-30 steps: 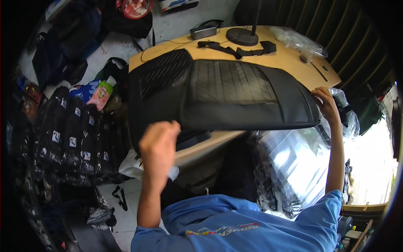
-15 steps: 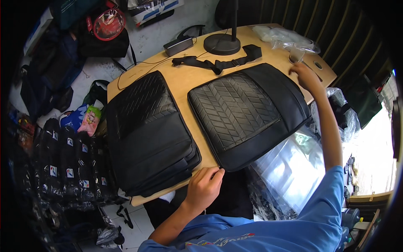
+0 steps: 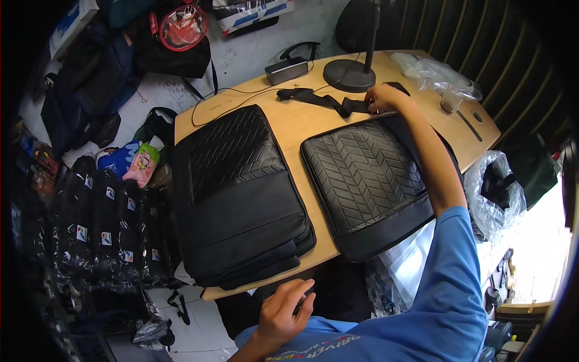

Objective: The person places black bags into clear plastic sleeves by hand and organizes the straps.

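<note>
On the wooden table, a black quilted seat cover (image 3: 365, 175) with a chevron pattern lies flat at the right. A stack of similar black covers (image 3: 241, 205) sits to its left. Beyond the right cover stretches a black webbing strap (image 3: 313, 99). Reaching over the cover, my right hand (image 3: 385, 99) has its fingers closed on the strap near its right part; the fingertips are partly hidden. My left hand (image 3: 284, 311) hovers in front of the table's near edge, touching neither cover. Its fingers are loosely bent, with a gap between thumb and forefinger.
A black stand with a round base (image 3: 350, 75) and a grey box-shaped device (image 3: 286, 71) with a cable stand at the back. A plastic cup (image 3: 450, 102) and clear plastic wrap (image 3: 431, 72) lie far right. Plastic-wrapped black goods (image 3: 108, 223) crowd the left.
My right hand has moved left from near the cup to the strap. My left hand has let go of the right cover's near corner and drawn back. The view has shifted.
</note>
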The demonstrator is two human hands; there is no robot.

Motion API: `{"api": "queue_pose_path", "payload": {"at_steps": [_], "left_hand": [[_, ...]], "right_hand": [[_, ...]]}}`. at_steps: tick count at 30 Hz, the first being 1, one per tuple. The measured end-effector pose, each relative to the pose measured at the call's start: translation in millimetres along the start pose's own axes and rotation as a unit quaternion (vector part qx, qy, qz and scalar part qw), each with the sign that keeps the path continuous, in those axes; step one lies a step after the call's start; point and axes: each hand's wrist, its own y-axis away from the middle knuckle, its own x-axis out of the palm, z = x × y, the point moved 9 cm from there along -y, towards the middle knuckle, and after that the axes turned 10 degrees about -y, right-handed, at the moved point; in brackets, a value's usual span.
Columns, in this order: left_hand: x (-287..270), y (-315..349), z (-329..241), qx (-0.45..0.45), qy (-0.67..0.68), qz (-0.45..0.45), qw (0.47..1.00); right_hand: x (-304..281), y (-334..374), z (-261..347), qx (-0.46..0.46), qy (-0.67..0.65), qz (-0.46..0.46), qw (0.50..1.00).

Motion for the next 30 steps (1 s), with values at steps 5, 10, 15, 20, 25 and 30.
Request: {"api": "queue_pose_path", "payload": {"at_steps": [5,10,15,20,25,30], "left_hand": [[-15,-1,5,-0.002,0.051,0.004,0.999],[-40,-16,-5,0.031,0.098,0.004,0.995],[-81,-43,-12,0.083,0.137,-0.033,0.987],[-130,-107,-62,0.128,0.257,-0.127,0.949],[-142,-174,-128,0.267,0.157,-0.284,0.908],[-86,-175,-167,0.273,0.368,0.048,0.888]], "right_hand": [[-90,24,44,-0.097,-0.093,-0.079,0.988],[-237,83,98,-0.184,-0.376,-0.158,0.894],[-311,174,229,-0.371,-0.419,-0.076,0.825],[-304,231,268,-0.276,-0.302,-0.146,0.901],[-244,289,336,-0.265,-0.251,-0.116,0.924],[-220,338,341,-0.293,-0.132,-0.158,0.934]]}}
